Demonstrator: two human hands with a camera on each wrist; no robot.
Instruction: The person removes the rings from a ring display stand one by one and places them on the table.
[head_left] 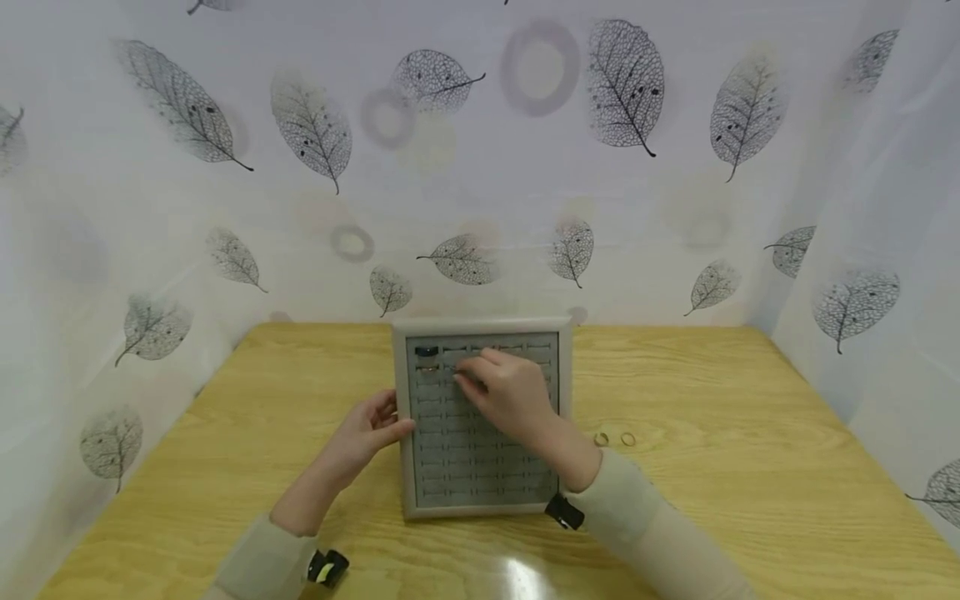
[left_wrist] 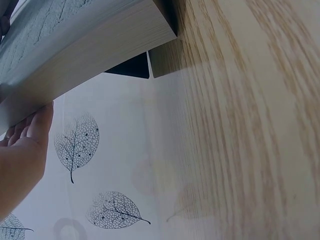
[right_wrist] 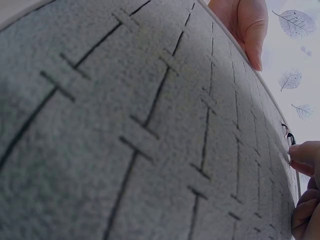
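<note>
A grey ring tray (head_left: 480, 454) with rows of slots lies on the wooden table (head_left: 750, 467). My left hand (head_left: 369, 432) holds its left edge, thumb on the rim and fingers along the side (left_wrist: 30, 130). My right hand (head_left: 508, 392) hovers over the upper rows with its fingers curled down. Its fingertips (right_wrist: 304, 159) pinch what looks like a small ring against a slot. A dark ring (head_left: 426, 351) and a second ring (head_left: 427, 367) sit in the tray's top left slots. The left thumb (right_wrist: 248, 30) shows at the tray's rim (right_wrist: 220, 30) in the right wrist view.
Two loose gold rings (head_left: 602, 438) (head_left: 627, 438) lie on the table just right of the tray. Leaf-patterned white curtains (head_left: 480, 167) close in the table at the back and both sides. Bare wood (left_wrist: 250, 150) lies left and right of the tray.
</note>
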